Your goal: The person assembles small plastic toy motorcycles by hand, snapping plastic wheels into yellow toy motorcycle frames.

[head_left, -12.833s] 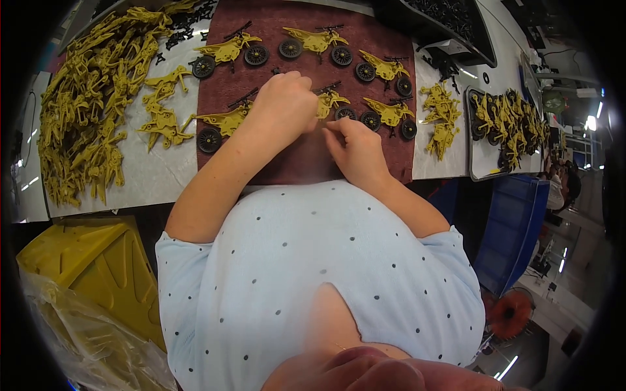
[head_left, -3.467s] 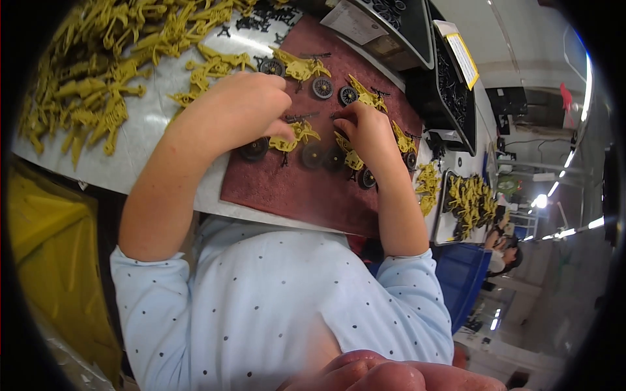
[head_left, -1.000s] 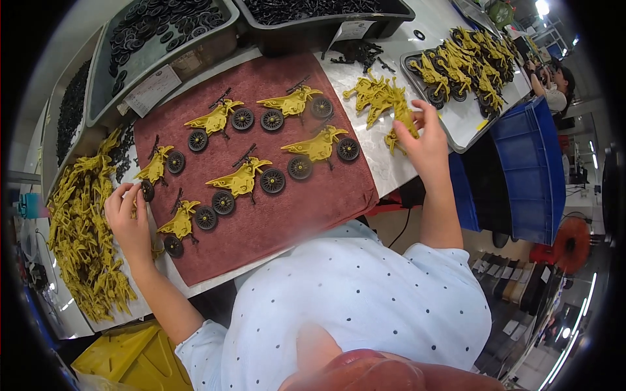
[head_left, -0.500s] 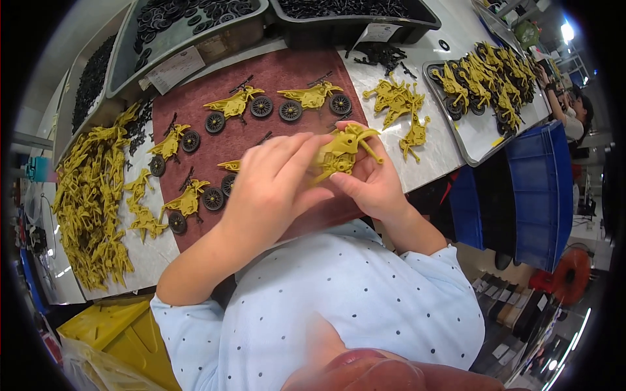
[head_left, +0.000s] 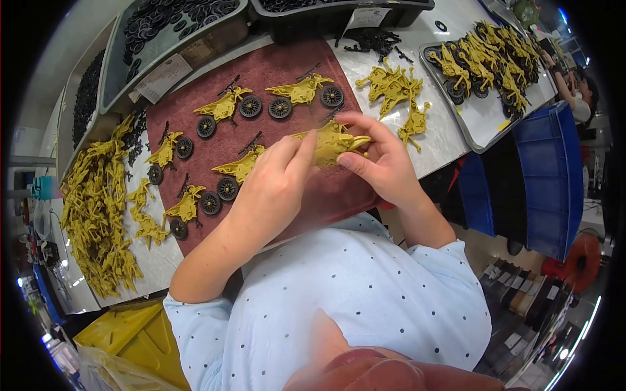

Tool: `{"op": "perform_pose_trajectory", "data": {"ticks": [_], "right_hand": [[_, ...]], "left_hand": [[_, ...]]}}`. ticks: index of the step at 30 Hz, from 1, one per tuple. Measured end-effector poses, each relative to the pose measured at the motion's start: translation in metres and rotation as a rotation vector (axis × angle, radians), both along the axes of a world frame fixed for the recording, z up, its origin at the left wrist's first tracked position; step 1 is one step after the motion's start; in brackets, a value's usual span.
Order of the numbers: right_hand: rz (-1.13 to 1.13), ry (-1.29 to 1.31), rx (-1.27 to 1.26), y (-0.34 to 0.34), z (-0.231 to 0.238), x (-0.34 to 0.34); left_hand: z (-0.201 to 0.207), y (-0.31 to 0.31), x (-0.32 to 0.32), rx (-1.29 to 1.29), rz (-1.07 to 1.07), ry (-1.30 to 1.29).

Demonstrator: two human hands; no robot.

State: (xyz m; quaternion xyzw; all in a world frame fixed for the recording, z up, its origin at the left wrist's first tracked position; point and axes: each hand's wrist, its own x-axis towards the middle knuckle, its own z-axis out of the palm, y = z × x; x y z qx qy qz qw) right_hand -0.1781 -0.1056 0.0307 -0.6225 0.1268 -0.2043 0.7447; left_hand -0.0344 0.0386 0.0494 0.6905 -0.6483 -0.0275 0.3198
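Yellow toy motorbike body [head_left: 331, 144] hung above red cloth [head_left: 267, 72] near its right edge, clamped between thumb and fingers of right hand [head_left: 390, 161]. Left hand [head_left: 279, 174] lay against body's other end; could not tell if closed on it. Two wheeled motorbikes [head_left: 300, 92] lay near cloth's far edge; loose yellow bodies [head_left: 392, 90] beyond right edge, beside tray [head_left: 484, 133].

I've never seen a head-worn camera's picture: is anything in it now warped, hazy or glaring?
Head view: black rounded corners, and the blue plastic bin's outer edge bows; head view: haze around the neckline of the pale-blue, dark-dotted fabric shirt; head view: white glare streaks lower right, while the held yellow plastic motorcycle body remains recognisable.
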Motion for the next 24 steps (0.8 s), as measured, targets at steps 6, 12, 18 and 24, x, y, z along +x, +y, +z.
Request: {"op": "perform_pose_trajectory", "data": {"ticks": [6,12,18,24], "right_hand": [[-0.060,0.071,0.080,-0.005,-0.003,0.003],[-0.155,0.153,-0.080,-0.019,0.006,0.011],[-0.312,0.245,-0.521,-0.025,-0.006,0.014],[-0.373,0.233,-0.786,-0.029,-0.026,0.013]], "left_hand": [[0.008,-0.011,-0.006,-0.015,0.013,-0.073],[0.000,-0.029,-0.006,0.013,0.063,-0.152],[-0.014,-0.039,-0.002,0.078,0.082,0.032],[-0.023,-0.044,-0.007,0.092,0.131,-0.014]]}}
